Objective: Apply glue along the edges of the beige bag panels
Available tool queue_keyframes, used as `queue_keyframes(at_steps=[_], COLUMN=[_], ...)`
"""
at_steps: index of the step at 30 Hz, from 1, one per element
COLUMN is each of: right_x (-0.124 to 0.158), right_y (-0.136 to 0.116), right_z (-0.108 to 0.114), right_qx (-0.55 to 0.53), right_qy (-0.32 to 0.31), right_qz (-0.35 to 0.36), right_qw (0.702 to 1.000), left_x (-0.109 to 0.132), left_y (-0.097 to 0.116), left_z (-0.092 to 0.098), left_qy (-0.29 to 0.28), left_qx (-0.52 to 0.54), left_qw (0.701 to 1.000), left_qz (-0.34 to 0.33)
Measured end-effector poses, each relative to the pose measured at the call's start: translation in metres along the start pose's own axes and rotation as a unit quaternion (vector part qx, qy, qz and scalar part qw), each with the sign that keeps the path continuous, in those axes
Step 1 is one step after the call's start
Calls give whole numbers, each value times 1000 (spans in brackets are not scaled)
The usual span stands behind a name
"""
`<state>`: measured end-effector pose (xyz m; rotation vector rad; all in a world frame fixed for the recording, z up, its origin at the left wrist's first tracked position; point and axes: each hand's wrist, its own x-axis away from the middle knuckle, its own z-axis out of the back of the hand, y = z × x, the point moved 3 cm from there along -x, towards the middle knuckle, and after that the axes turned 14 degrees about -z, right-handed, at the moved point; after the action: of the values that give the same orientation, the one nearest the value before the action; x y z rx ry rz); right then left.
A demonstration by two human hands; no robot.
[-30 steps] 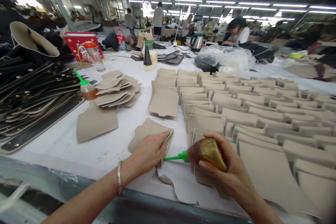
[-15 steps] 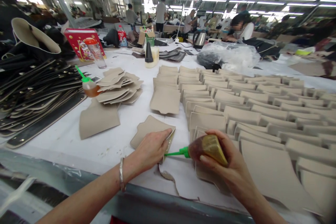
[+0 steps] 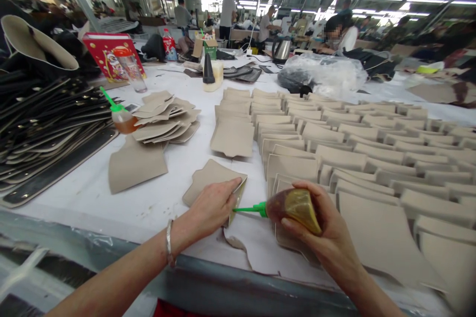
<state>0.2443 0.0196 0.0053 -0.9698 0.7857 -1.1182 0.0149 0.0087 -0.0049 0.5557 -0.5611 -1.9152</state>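
My left hand [image 3: 211,205] presses down on a beige cut piece [image 3: 208,178] on the white table, its fingers curled over the piece's lifted right edge. A squeeze bottle of amber glue [image 3: 292,205] is gripped in my right hand [image 3: 320,230]. The bottle's green nozzle [image 3: 247,209] points left and touches that lifted edge. A bracelet sits on my left wrist.
Rows of overlapping beige pieces [image 3: 353,158] cover the table's right half. A loose beige stack [image 3: 165,119], a second glue bottle [image 3: 119,118] and a single beige piece [image 3: 136,166] lie left of centre. Black strips [image 3: 44,129] pile at far left. Other people work behind.
Both hands stay in place with the nozzle at the piece's edge. Only the view has shifted slightly.
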Motion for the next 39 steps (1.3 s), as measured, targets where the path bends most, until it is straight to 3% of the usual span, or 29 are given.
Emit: queue_keyframes(at_steps=[4,10,16,21,27,34,39], right_x=[0,-12,-13,-20,-16,-32,-27], right_y=[1,5,8,7,2,-3,-2], right_z=[-3,6,4,7,4,13,10], right_qx=[-15,25,9,26,11,42,29], right_qy=[-47,28,-26,28,-37,29,-31], right_qz=[-14,26,23,54,49,62,52], right_qw=[999,999,999,998,998,997,998], left_x=[0,-1,-3,-4,-5,-6,-7], left_y=[1,-1,-4,-7,-8,-11,-11], left_z=[0,0,-1,0,0,0,0], left_qy=[-2,-14,-27,-40,-41,-40,-42], left_qx=[5,9,13,23,39,47,44], left_qw=[1000,1000,999,999,998,998,998], left_qz=[-11,1,13,17,24,26,23])
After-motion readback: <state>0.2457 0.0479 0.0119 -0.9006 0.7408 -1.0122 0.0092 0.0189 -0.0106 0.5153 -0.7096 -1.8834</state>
